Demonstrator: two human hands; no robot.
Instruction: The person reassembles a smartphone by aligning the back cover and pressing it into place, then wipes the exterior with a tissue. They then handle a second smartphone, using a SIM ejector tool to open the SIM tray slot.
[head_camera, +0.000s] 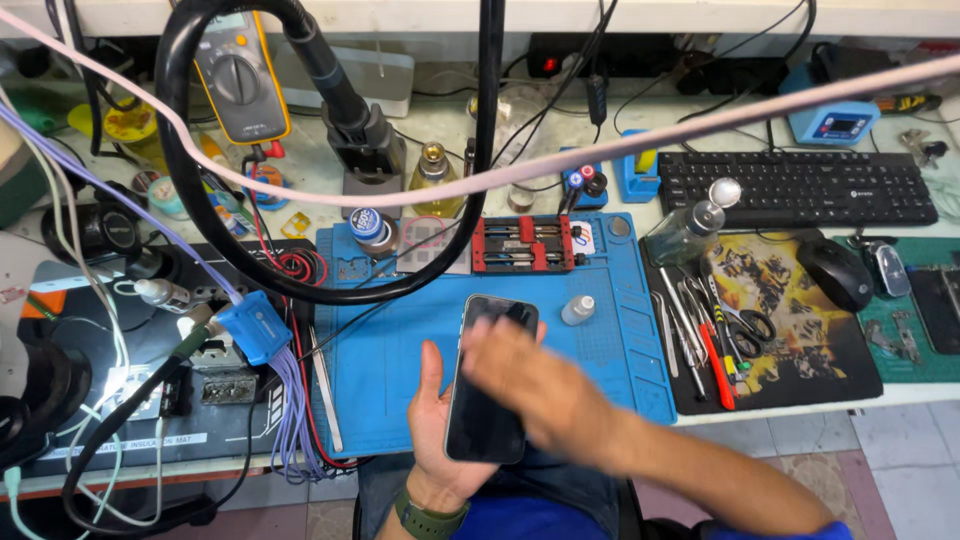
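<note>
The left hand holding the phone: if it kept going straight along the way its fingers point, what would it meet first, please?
Probably the small white-capped bottle on the blue mat. The left hand cradles the phone pointing up the bench; the red holder lies beyond. Depth is unclear.

Phone (485, 390): black slab with a dark, glossy face, lying face up and lengthwise, top end pointing away, tilting slightly right over the blue mat's near edge; lower right portion being covered, apparently undamaged.

Dark phone screen (487, 385) in left hand (435, 425); yellow multimeter display (225, 22) top left.
</note>
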